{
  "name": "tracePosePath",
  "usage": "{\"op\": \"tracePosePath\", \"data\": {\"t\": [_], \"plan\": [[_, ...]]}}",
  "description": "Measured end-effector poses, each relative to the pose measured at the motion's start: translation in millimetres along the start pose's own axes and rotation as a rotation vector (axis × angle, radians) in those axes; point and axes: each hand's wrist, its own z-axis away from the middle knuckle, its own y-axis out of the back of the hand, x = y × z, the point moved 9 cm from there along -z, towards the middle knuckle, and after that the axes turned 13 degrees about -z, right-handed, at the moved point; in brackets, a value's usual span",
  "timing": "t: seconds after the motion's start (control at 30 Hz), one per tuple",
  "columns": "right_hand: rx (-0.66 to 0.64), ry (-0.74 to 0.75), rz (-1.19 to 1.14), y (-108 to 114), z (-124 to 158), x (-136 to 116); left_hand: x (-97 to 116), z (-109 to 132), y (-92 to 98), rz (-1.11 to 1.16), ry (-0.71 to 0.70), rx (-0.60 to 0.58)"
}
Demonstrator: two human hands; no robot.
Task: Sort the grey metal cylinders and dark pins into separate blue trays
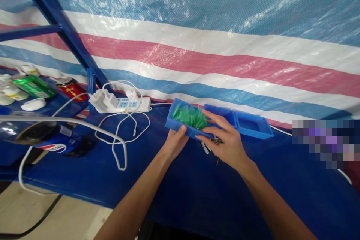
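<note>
A small blue plastic bin (pixel 170 121) holding crumpled green plastic film (pixel 189 116) is tilted toward me above the blue table. My left hand (pixel 176 141) grips its near side from below, with the thumb over the rim. Around the bin's right end curl the fingers of my right hand (pixel 225 140), thumb at the near edge and fingertips by the green film. Small dark metal pieces (pixel 217 140) show under my right palm, partly hidden, and several slim silvery pieces (pixel 206 148) lie just left of them.
Two more blue bins (pixel 254 124) stand at the right against the striped sheet (pixel 197 60). Left are a white power strip (pixel 123 103) with looping cables, a lying cola bottle (pixel 56 140), a red can (pixel 71 88) and a green can (pixel 33 85). A blue metal post (pixel 64 26) rises behind.
</note>
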Motion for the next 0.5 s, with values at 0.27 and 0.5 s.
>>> {"op": "tracePosePath", "data": {"t": [0.27,0.5], "plan": [[-0.104,-0.29,-0.07,-5,19,-28,3,8,-22.5,-0.214,-0.065,0.004],[0.383,-0.441,-0.345,11,63,16,55,6,-53.8,-0.931,-0.18,-0.034]]}}
